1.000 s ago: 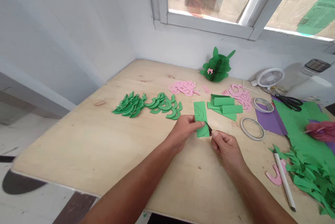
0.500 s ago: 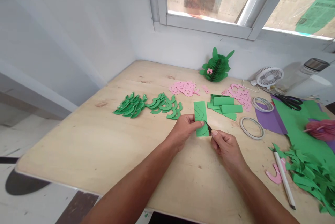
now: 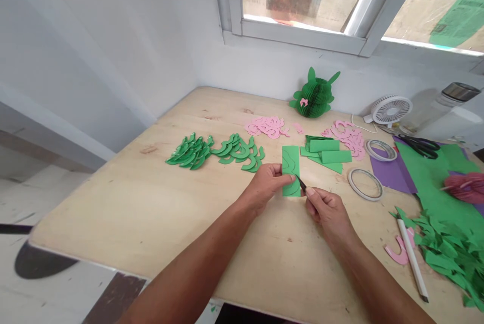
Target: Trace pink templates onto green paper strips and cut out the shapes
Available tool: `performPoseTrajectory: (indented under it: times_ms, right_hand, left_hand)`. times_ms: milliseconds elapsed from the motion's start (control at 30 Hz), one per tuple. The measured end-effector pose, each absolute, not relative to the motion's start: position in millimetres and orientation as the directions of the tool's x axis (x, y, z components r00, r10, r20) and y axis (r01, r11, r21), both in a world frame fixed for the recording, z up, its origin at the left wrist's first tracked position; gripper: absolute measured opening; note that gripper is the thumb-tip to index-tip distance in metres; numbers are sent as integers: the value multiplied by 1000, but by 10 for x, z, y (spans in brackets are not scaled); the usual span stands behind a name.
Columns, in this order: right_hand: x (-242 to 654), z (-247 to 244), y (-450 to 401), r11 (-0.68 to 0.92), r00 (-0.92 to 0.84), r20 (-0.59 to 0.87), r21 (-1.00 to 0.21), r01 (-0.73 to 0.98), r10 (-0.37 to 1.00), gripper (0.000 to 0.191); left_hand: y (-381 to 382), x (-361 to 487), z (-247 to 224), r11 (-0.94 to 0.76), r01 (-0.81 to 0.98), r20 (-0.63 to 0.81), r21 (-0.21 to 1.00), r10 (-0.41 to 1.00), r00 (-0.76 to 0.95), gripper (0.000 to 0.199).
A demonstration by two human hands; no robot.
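Upright between my hands is a green paper strip [image 3: 290, 157] with curved dark lines drawn on it. My left hand [image 3: 269, 182] pinches its left edge, thumb across the front. In my right hand [image 3: 325, 209] is a small dark pointed tool [image 3: 301, 183], its tip touching the strip's face near my left thumb; whether it is a blade or scissors I cannot tell. Folded green strips [image 3: 327, 151] lie just behind. To the left are two piles of curved green pieces [image 3: 191, 151], [image 3: 238, 150].
Pink cut pieces [image 3: 266, 126] and a green paper figure [image 3: 317, 97] stand farther back. Tape rolls [image 3: 365, 184], a small fan [image 3: 391, 110], black scissors [image 3: 421, 146], a white pen [image 3: 413, 261] and green scraps [image 3: 448, 248] are on the right of the table [image 3: 151, 213].
The whole view has shifted very slightly. Both hands keep the same grip and position on the strip and the tool.
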State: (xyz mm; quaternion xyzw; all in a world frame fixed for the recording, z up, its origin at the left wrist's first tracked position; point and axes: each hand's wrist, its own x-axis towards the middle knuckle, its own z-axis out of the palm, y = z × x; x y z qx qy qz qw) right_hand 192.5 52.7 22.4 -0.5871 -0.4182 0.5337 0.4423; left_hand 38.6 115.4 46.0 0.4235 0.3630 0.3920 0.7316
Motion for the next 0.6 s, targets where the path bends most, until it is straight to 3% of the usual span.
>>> performPoseTrajectory:
  times_ms: [600]
  right_hand:
    - [1917, 239, 521, -252, 81, -248, -967, 39, 965, 45]
  left_hand:
    - [1176, 350, 438, 334, -253, -193, 908, 869, 455, 21]
